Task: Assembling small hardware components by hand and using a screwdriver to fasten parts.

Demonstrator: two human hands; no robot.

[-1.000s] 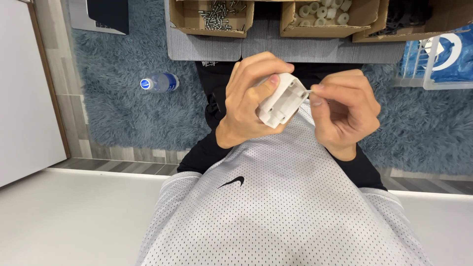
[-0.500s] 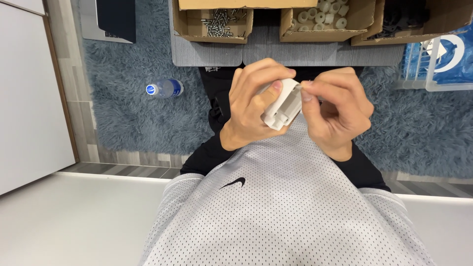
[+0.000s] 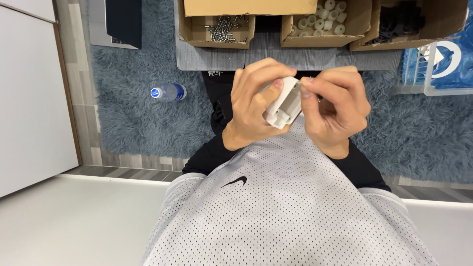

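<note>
My left hand (image 3: 253,101) grips a small white plastic block (image 3: 283,106) in front of my chest, thumb on its upper face. My right hand (image 3: 335,108) is closed against the block's right side, and its thumb and forefinger pinch at the top edge. I cannot tell whether something small is held between those fingertips. Both hands hover above my grey mesh shirt (image 3: 286,212) and black sleeves.
On a grey low table (image 3: 276,58) stand cardboard boxes: one with screws (image 3: 219,30), one with white round parts (image 3: 322,19), one with black parts (image 3: 399,24). A water bottle (image 3: 167,92) lies on the blue shaggy rug (image 3: 133,118). A white wire basket (image 3: 436,66) sits at right.
My hands stay together on the white block. The right fingertips have slid a little along its top edge, and the block has tilted slightly.
</note>
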